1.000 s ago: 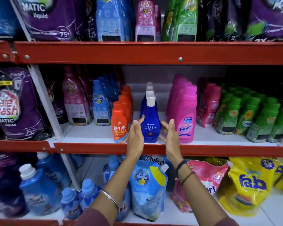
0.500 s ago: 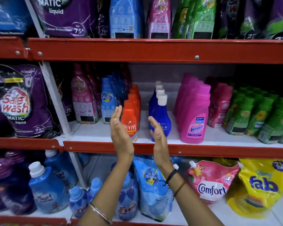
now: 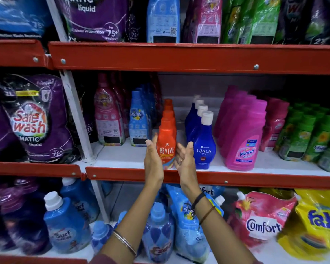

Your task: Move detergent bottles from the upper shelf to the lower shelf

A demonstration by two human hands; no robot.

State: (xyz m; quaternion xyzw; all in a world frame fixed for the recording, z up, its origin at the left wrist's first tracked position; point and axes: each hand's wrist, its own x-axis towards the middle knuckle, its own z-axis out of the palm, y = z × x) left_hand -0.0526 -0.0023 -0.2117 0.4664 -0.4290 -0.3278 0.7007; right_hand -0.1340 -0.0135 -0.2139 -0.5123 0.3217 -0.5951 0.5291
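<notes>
An orange Revive bottle (image 3: 167, 144) stands at the front of a row of like bottles on the middle shelf (image 3: 236, 179). My left hand (image 3: 153, 161) is open at its left side, fingers up. On the bottle's right is my right hand (image 3: 185, 162), also open with the palm facing in. Both hands flank the bottle; I cannot tell whether they touch it. A blue Ujala bottle (image 3: 204, 147) with a white cap stands just right of my right hand, heading its own row. The lower shelf (image 3: 271, 254) holds blue bottles and pouches.
Pink Vanish bottles (image 3: 242, 138) and green bottles (image 3: 303, 138) fill the middle shelf to the right. Light blue bottles (image 3: 140, 119) and pink pouches (image 3: 108, 115) stand to the left. Below are Surf bottles (image 3: 65, 223), a Comfort pouch (image 3: 263, 220) and a yellow Fab pouch (image 3: 318, 221).
Both hands have moved left from around the blue Ujala bottle to either side of the orange Revive bottle. The view has shifted left too.
</notes>
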